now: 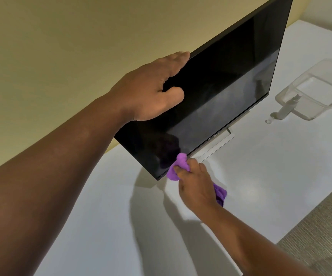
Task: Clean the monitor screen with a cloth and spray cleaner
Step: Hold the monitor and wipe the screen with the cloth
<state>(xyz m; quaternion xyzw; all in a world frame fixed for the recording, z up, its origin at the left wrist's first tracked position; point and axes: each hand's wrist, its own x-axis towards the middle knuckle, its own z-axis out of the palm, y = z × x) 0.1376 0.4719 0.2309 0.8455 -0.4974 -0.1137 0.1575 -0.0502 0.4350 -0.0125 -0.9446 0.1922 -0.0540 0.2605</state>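
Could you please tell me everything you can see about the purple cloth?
The purple cloth looks soft and fleecy, like microfibre. It is bunched up, not flat. The right hand grips it, fingers curled round it; one wad pokes out above the fingers and a darker fold hangs out behind the palm. The upper wad meets the bottom edge of the monitor near its lower corner, above the white desk. Any dampness cannot be told.

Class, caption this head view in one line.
Left hand steadies the monitor; right hand wipes its lower edge with purple cloth.
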